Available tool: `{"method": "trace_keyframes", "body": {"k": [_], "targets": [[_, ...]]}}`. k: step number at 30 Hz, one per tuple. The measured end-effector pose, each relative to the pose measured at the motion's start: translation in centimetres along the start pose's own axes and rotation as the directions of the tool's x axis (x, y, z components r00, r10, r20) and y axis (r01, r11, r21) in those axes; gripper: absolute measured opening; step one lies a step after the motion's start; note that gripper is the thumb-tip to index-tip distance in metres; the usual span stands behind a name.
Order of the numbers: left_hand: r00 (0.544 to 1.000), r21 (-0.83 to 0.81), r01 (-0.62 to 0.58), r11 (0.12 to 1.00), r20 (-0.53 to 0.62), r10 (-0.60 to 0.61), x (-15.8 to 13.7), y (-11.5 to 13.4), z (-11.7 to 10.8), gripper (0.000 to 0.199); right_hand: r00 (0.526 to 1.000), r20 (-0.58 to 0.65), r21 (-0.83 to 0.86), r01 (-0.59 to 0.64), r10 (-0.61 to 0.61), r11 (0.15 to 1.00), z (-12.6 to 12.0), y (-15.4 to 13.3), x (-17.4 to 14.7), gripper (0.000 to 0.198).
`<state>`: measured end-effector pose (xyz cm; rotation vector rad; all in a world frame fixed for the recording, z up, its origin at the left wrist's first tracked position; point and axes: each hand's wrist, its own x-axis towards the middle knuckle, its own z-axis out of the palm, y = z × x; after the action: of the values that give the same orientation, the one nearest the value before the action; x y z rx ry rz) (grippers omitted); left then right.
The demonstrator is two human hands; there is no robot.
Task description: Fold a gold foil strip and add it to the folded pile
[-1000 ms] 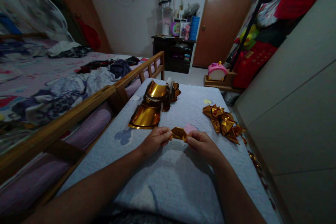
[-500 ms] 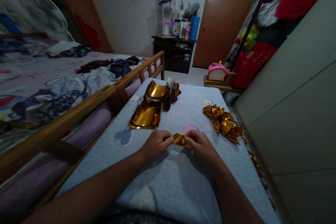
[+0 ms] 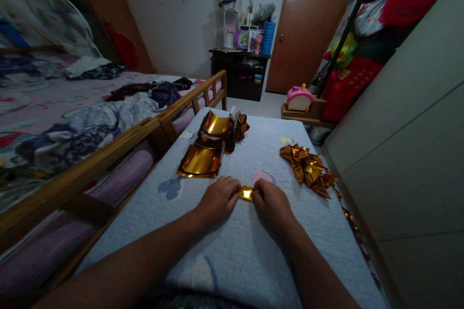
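Between my two hands is a small folded piece of gold foil paper (image 3: 247, 193), its bright face turned up. My left hand (image 3: 219, 198) pinches its left end, fingers curled and closed. My right hand (image 3: 272, 199) grips the right end in the same closed way. Ahead and to the left lie curved stacks of gold foil sheets (image 3: 201, 158). Off to the right is a pile of folded gold foil pieces (image 3: 308, 169). The fingertips on the far side of the foil are partly hidden.
Everything lies on a light blue quilted bed cover (image 3: 145, 246). A wooden bed rail (image 3: 145, 130) runs along the left, with a larger bed beyond. A pale cabinet (image 3: 406, 164) borders the right side, and more gold pieces sit in the gap. A pink toy case (image 3: 300, 98) stands farther back.
The gold foil looks shorter between my hands and its bright face now shows. My fingers have rolled over further around its ends, and the hands are slightly closer together.
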<state>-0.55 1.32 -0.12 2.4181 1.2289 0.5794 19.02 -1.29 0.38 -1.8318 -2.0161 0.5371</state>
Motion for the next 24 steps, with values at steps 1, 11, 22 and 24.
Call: {"method": "trace_keyframes", "body": {"k": [1, 11, 22, 24], "targets": [[1.0, 0.018, -0.021, 1.0, -0.022, 0.021, 0.0, 0.0, 0.1, 0.004, 1.0, -0.011, -0.032, 0.02, -0.02, 0.999, 0.0, 0.0, 0.0, 0.007], [0.919, 0.178, -0.394, 0.902, 0.073, 0.387, -0.3, 0.2, 0.9, 0.02, 0.989, -0.136, -0.222, 0.03, -0.061, 0.975, 0.7, 0.1, -0.4, 0.013], [0.888, 0.342, -0.458, 0.82, 0.207, 0.41, -1.0, 1.1, 0.3, 0.034, 0.987, -0.16, -0.209, -0.032, -0.002, 0.977, 1.1, 0.3, 0.1, 0.017], [0.888, 0.339, -0.458, 0.822, 0.216, 0.406, -1.0, 1.2, 0.3, 0.035, 0.984, -0.176, -0.2, -0.06, 0.025, 0.978, 1.1, 0.0, 0.3, 0.018]]}}
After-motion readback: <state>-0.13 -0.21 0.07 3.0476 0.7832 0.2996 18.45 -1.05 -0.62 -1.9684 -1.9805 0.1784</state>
